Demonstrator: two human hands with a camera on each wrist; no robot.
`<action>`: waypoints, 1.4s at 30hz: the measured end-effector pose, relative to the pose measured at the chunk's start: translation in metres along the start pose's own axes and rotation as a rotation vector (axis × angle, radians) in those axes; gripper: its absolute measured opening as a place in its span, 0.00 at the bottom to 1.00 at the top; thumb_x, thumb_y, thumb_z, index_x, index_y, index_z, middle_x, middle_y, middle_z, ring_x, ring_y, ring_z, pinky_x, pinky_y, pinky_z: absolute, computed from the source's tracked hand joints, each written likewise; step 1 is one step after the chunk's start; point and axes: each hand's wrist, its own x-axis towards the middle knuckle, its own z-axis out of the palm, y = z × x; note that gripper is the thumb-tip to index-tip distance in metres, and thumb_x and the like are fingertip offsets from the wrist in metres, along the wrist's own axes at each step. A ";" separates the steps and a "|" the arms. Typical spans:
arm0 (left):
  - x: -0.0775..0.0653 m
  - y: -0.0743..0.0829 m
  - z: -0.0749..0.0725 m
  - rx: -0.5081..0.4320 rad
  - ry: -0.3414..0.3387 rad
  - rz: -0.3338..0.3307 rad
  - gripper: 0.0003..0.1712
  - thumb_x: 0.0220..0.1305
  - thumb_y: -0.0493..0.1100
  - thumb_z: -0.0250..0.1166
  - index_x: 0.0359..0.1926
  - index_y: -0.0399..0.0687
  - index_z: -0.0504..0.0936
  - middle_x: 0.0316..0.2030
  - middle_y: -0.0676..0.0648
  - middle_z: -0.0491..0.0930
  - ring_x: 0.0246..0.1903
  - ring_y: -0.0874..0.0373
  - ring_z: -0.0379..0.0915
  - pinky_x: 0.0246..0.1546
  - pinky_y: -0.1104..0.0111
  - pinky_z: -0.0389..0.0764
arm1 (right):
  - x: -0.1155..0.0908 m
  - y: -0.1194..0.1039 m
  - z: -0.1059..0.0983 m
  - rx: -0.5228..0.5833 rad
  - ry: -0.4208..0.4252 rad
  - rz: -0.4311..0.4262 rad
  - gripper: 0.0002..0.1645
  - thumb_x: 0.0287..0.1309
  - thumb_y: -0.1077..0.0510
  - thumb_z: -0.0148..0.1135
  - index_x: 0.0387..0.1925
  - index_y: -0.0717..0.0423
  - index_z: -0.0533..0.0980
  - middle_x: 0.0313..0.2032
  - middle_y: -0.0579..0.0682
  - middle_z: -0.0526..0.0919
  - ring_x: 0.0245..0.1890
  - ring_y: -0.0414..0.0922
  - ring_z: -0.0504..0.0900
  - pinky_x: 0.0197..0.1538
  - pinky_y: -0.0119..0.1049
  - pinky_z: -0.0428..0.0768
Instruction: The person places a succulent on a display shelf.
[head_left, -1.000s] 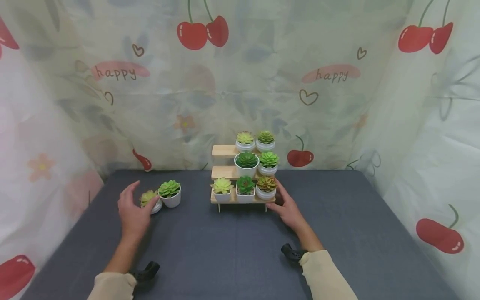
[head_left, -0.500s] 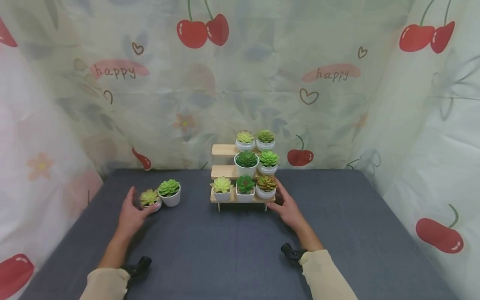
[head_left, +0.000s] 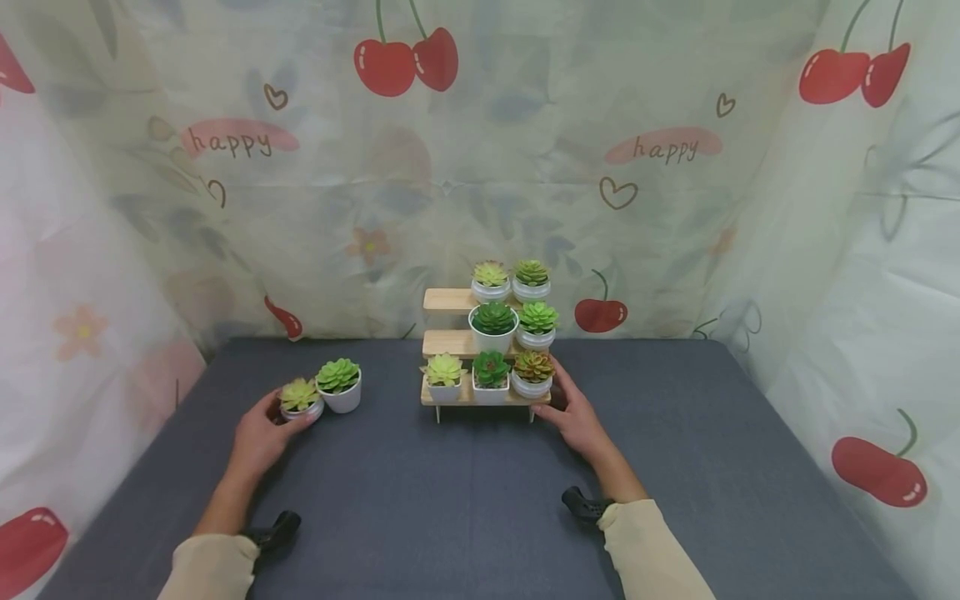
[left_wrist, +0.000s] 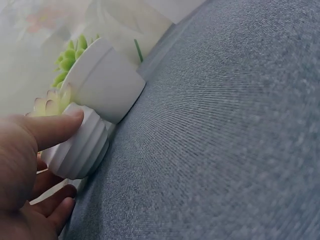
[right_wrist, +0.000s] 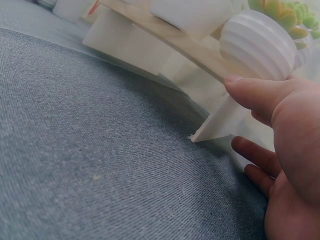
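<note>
On the left of the table my left hand [head_left: 257,440] holds a small potted succulent [head_left: 299,395] with yellow-green leaves. In the left wrist view the thumb lies on its ribbed white pot [left_wrist: 82,147], and the other fingers reach around the far side. My right hand [head_left: 580,423] grips the lower right corner of a three-tier wooden plant stand [head_left: 447,344]. Its thumb presses the end of the bottom board [right_wrist: 200,65], close below a ribbed pot [right_wrist: 257,45]; its lower fingers spread near the white leg [right_wrist: 220,120].
A bright green succulent [head_left: 340,386] in a smooth white pot stands right beside the held one. Several potted succulents fill the stand's right side and bottom tier; bare board shows at the left of the top and middle tiers. A printed curtain [head_left: 480,125] hangs behind the table.
My left hand has lowered and closed around the yellow-green succulent's pot, which stays where it was. My right hand keeps its place at the stand.
</note>
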 end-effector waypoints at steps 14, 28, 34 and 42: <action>-0.002 -0.008 0.001 0.006 0.142 0.002 0.46 0.56 0.51 0.73 0.67 0.31 0.65 0.59 0.28 0.71 0.56 0.36 0.70 0.55 0.47 0.71 | 0.000 -0.001 0.001 -0.004 0.004 -0.002 0.53 0.59 0.61 0.68 0.77 0.41 0.48 0.69 0.61 0.62 0.63 0.59 0.69 0.61 0.59 0.68; 0.008 0.003 -0.009 -0.122 0.346 -0.072 0.40 0.55 0.50 0.74 0.66 0.37 0.71 0.53 0.34 0.79 0.50 0.46 0.76 0.34 0.79 0.71 | 0.000 -0.001 0.000 0.007 -0.005 -0.021 0.53 0.59 0.60 0.68 0.77 0.43 0.48 0.68 0.62 0.63 0.63 0.60 0.68 0.61 0.59 0.67; 0.017 0.019 -0.015 -0.201 0.372 -0.111 0.40 0.57 0.51 0.72 0.68 0.44 0.70 0.57 0.38 0.77 0.55 0.48 0.74 0.42 0.75 0.77 | -0.005 -0.016 -0.001 0.020 -0.017 -0.015 0.52 0.59 0.63 0.67 0.77 0.48 0.47 0.68 0.64 0.62 0.64 0.61 0.68 0.60 0.59 0.68; 0.034 0.042 -0.021 -0.225 0.314 -0.077 0.41 0.58 0.52 0.71 0.69 0.45 0.68 0.60 0.39 0.74 0.58 0.48 0.71 0.55 0.56 0.74 | -0.012 -0.037 -0.002 0.008 -0.035 -0.029 0.51 0.60 0.67 0.65 0.76 0.58 0.46 0.67 0.69 0.61 0.63 0.64 0.67 0.60 0.60 0.69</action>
